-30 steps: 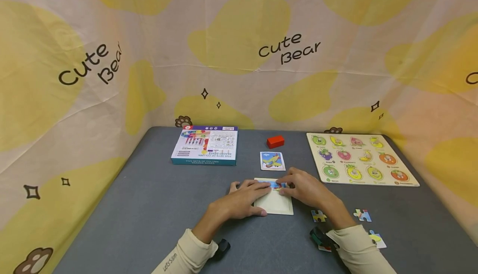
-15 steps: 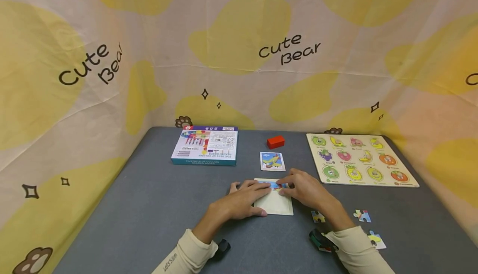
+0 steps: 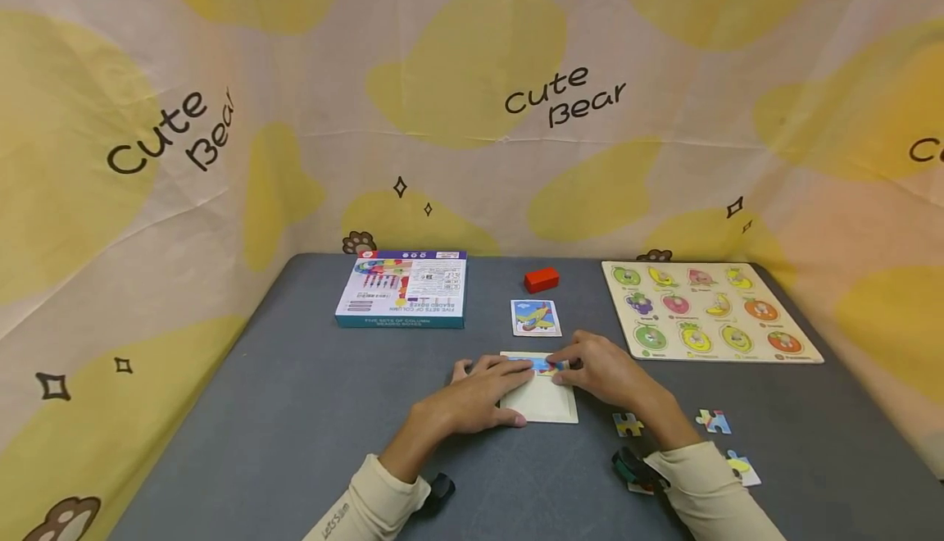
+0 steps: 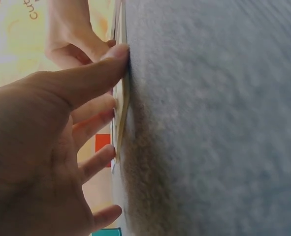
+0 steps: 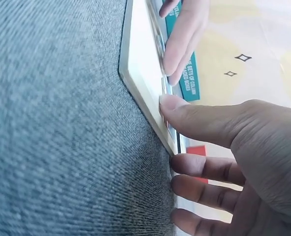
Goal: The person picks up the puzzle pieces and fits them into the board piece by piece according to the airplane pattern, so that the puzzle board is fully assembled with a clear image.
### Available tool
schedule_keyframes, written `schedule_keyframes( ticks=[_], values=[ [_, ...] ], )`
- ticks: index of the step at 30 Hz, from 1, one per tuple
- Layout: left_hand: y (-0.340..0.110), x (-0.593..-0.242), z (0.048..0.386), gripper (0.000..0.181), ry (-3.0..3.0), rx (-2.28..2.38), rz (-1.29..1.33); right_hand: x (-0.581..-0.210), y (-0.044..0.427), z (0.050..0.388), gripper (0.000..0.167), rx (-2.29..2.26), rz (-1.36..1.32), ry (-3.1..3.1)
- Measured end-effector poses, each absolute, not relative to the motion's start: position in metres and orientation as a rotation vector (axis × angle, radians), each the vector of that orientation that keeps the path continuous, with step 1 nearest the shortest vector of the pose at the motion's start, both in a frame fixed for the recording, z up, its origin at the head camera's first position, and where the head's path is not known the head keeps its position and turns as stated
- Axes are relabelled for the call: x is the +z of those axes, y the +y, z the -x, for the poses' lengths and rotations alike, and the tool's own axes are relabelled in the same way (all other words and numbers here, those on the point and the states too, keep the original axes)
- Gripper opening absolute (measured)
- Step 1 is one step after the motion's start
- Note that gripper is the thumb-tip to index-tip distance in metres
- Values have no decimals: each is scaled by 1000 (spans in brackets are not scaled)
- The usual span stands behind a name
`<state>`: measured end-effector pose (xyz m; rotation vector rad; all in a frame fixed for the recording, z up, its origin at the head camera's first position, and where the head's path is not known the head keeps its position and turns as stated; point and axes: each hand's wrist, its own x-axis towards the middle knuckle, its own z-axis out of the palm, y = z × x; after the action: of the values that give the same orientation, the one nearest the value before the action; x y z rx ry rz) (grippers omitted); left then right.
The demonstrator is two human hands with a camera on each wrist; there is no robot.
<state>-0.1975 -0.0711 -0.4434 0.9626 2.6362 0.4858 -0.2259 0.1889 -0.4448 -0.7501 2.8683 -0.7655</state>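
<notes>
While both hands work at the same tray, the left hand lies with its fingers long and loosely spread, grasping nothing: fingertips rest over the tray's far part and the thumb sits at its left edge, close to the near left corner. The right hand pinches a blue piece between thumb and forefinger, inside the tray by its far edge, toward the far right corner; its other three fingers reach just past that corner, as the right wrist view shows. The rest of the tray, down to its near edge, shows bare cream. Just beyond the far edge lies a card with a yellow plane, and behind that, near the far edge of the table, a red block. The box lies flat near the table's far left corner, and the fruit board lies near the far right corner. On the near right part of the table are three loose pieces, well apart from one another, and a fourth partly hidden by the strap at the right wrist. Patterned cloth hangs behind the table's far edge.
</notes>
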Motion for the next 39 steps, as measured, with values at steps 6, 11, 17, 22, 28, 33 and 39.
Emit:
schedule_keyframes(
  ticks=[6, 11, 17, 22, 28, 33, 39],
  values=[
    [-65, -441, 195, 70, 2670, 432, -949, -448, 187, 226, 28, -798, 719, 2866],
    [-55, -442, 192, 70, 2726, 388, -939, -451, 185, 226, 27, -800, 714, 2869],
    [-48, -442, 189, 68, 2769, 270, -909, -452, 183, 227, 27, -805, 661, 2843],
    [-45, -440, 187, 68, 2778, 236, -911, -450, 186, 225, 28, -792, 661, 2837],
    [-42, -441, 188, 69, 2777, 240, -914, -445, 200, 222, 37, -850, 747, 2774],
    [-42, -444, 191, 69, 2780, 254, -924, -438, 218, 215, 40, -842, 721, 2739],
    [-45, -444, 193, 69, 2783, 286, -940, -436, 243, 203, 39, -787, 780, 2765]
  ],
)
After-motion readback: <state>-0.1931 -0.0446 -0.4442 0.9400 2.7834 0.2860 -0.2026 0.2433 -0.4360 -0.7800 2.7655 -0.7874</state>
